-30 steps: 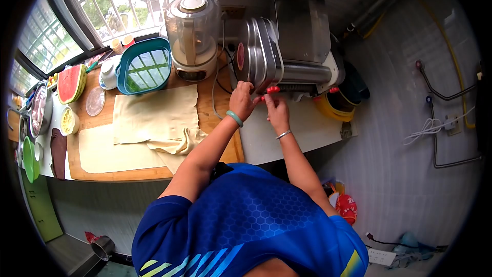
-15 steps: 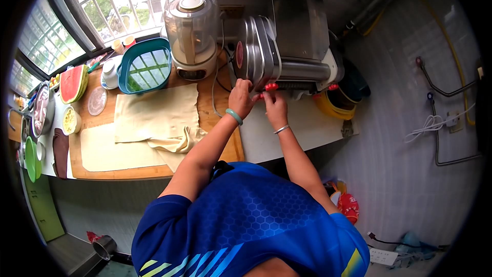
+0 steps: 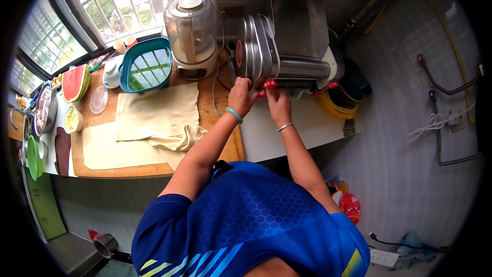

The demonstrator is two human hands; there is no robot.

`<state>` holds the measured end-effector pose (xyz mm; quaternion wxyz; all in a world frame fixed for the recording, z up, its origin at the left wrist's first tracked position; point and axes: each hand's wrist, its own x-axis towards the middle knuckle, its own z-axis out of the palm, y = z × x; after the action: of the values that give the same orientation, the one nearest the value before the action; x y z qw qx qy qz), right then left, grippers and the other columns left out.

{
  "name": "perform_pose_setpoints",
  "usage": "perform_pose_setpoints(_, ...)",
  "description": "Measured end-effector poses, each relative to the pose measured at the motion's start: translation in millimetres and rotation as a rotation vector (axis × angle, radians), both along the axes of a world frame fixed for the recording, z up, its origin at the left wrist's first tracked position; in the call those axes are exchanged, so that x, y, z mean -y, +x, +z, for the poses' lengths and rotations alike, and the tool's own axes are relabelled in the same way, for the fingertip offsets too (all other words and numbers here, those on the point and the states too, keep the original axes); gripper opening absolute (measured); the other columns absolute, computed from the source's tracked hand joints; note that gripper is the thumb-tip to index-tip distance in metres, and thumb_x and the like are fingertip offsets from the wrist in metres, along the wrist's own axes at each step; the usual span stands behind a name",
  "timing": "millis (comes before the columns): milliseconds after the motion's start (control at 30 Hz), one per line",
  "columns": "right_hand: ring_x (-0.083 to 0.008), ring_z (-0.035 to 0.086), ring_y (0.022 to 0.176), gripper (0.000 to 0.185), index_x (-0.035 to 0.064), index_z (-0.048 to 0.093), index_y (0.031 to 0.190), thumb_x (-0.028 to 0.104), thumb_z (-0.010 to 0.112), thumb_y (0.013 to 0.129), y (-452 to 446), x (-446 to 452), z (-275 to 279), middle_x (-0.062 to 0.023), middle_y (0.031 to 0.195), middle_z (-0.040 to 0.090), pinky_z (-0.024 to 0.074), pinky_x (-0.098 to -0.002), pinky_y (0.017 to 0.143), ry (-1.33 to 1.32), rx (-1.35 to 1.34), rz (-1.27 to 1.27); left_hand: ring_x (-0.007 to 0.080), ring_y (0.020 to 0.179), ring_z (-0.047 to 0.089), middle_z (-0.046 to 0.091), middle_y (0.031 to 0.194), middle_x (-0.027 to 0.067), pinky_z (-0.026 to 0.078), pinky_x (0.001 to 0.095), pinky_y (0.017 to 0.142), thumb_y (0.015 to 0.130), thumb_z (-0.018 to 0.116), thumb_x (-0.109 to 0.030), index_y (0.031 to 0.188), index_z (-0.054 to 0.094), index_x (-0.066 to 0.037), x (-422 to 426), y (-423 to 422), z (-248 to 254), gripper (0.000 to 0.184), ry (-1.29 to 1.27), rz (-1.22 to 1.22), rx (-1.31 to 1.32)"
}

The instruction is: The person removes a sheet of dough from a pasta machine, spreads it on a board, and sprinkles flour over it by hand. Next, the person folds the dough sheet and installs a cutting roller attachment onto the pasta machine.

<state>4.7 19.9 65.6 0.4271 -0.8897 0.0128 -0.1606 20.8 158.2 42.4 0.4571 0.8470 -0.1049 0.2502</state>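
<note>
At the lower front of the metal dough roller machine, both of my hands work close together by its red knobs. My right hand has its fingers closed on the upper red knob. Just left of it, my left hand is curled against the lower corner of the casing, its fingertips beside a lower red knob. What those left fingers grip is hidden. Folded dough sheets lie on the wooden board to the left, one sheet flat under another.
A blender and a teal basin of water stand behind the dough. Further left are cut watermelon, a tub of yellow food, a metal bowl and a green basin. A yellow container sits right of the machine.
My right hand has shifted slightly, its fingers now lower on the upper red knob. My left hand stays at the casing corner. The view has tilted a little.
</note>
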Motion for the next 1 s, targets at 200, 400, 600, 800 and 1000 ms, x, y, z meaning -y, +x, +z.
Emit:
perform_pose_setpoints(200, -0.0275, 0.058, 0.066, 0.031, 0.0051, 0.057, 0.078, 0.036, 0.06, 0.076, 6, -2, -14, -0.0117, 0.074, 0.061, 0.0454, -0.0358, 0.059, 0.199, -0.069, 0.136, 0.0323, 0.07, 0.047, 0.042, 0.08, 0.0122, 0.039, 0.0393, 0.058, 0.057, 0.071, -0.007, 0.088, 0.039, -0.007, 0, 1, 0, 0.045, 0.015, 0.011, 0.007)
perform_pose_setpoints(400, -0.0257, 0.058, 0.061, 0.028, 0.0052, 0.058, 0.082, 0.033, 0.06, 0.077, -1, -7, 8, -0.0113, 0.07, 0.061, 0.0456, -0.0352, 0.057, -0.114, 0.072, 0.079, 0.0321, 0.071, 0.048, 0.042, 0.081, 0.0122, 0.04, 0.0393, 0.058, 0.058, 0.07, -0.006, 0.088, 0.038, -0.007, 1, 0, -2, 0.044, 0.014, 0.01, -0.009)
perform_pose_setpoints(600, -0.0303, 0.058, 0.068, 0.033, 0.0054, 0.056, 0.077, 0.037, 0.063, 0.073, 5, -1, 22, -0.0118, 0.076, 0.06, 0.0457, -0.0375, 0.06, 0.326, -0.482, 0.108, 0.0324, 0.072, 0.047, 0.041, 0.081, 0.0124, 0.04, 0.0396, 0.058, 0.058, 0.07, -0.006, 0.088, 0.038, -0.007, 2, -2, 0, 0.044, 0.004, 0.015, -0.032)
perform_pose_setpoints(800, -0.0311, 0.057, 0.065, 0.032, 0.0039, 0.056, 0.079, 0.036, 0.058, 0.078, 0, -4, 8, -0.0133, 0.068, 0.058, 0.0454, -0.0375, 0.059, -0.28, 0.109, 0.065, 0.0324, 0.072, 0.047, 0.041, 0.081, 0.0124, 0.039, 0.04, 0.057, 0.058, 0.07, -0.006, 0.088, 0.038, -0.007, 2, 0, 0, 0.044, 0.008, 0.016, -0.011)
perform_pose_setpoints(1000, -0.0251, 0.057, 0.064, 0.027, 0.0031, 0.058, 0.08, 0.029, 0.062, 0.075, 5, 8, 17, -0.0114, 0.067, 0.059, 0.0447, -0.034, 0.062, 0.294, -0.547, 0.109, 0.0326, 0.071, 0.047, 0.041, 0.081, 0.0122, 0.039, 0.04, 0.057, 0.059, 0.07, -0.007, 0.088, 0.038, -0.007, 2, -2, 1, 0.043, 0.009, 0.017, -0.026)
